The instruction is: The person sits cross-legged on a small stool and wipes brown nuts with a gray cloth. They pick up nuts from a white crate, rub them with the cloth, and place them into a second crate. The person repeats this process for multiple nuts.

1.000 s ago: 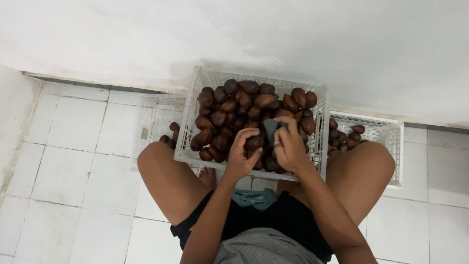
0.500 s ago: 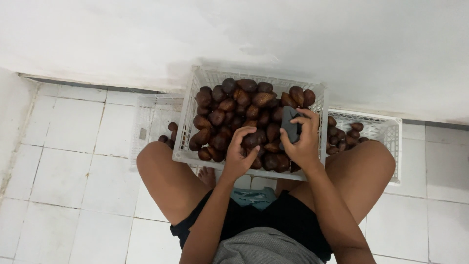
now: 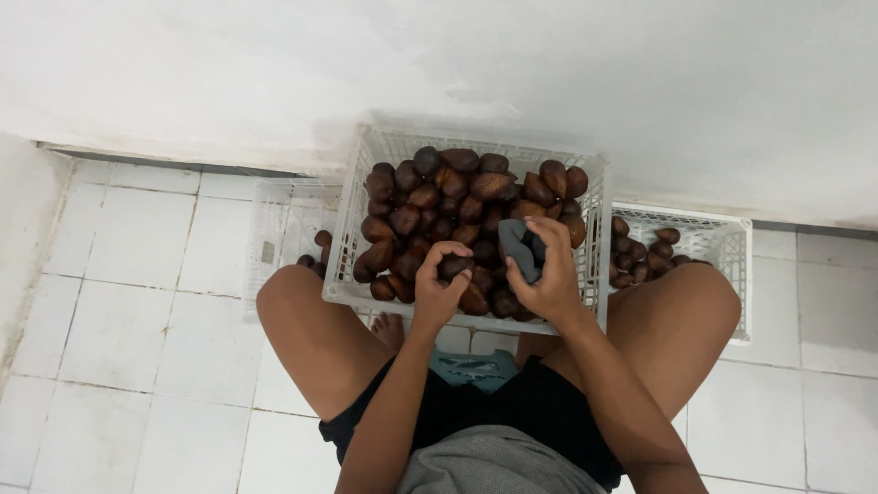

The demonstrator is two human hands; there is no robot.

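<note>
A white plastic crate (image 3: 366,174) stands between my knees, heaped with brown scaly fruits (image 3: 457,197). My left hand (image 3: 437,295) grips one brown fruit (image 3: 455,266) at the crate's near edge. Beside it, my right hand (image 3: 549,282) holds a dark grey cloth (image 3: 523,247) just above the pile. Both hands hover over the front of the heap, close together.
A second white crate (image 3: 722,242) with a few fruits sits low at the right, behind my right knee. Another white crate (image 3: 283,229) lies at the left, with some fruits by my left knee. White floor tiles surround me; a white wall rises behind the crates.
My right hand with the grey cloth rose over the pile, then came back down toward the left hand. The left hand stayed at the crate's near edge with its fruit.
</note>
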